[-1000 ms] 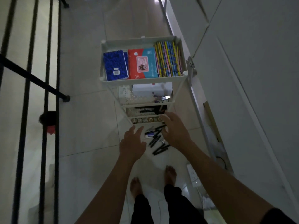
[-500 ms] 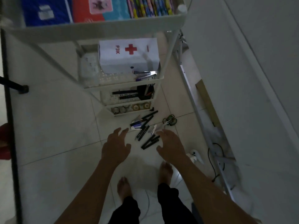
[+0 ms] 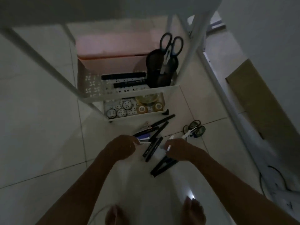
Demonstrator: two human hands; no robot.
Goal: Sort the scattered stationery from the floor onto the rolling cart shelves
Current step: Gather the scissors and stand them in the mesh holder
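Both hands down at pen pile (image 3: 155, 140) on floor, just in front of cart (image 3: 129, 93): left hand (image 3: 121, 147) pinches blue-white pen (image 3: 143, 138), right hand (image 3: 180, 149) clenched round white one (image 3: 169, 147), prob. gathering for shelves.

We see black pens (image 3: 153, 149) on pale floor tiles (image 3: 40, 111), a white cart (image 3: 129, 93), black-handled scissors (image 3: 171, 44) and patterned tape rolls (image 3: 121, 112).

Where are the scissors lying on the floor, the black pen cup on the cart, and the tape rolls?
Floor scissors (image 3: 194, 129): head view, on the dark handle loops.
Black pen cup (image 3: 159, 70): head view, on its mesh wall.
Tape rolls (image 3: 141, 109): head view, on a yellowish roll, bottom shelf.
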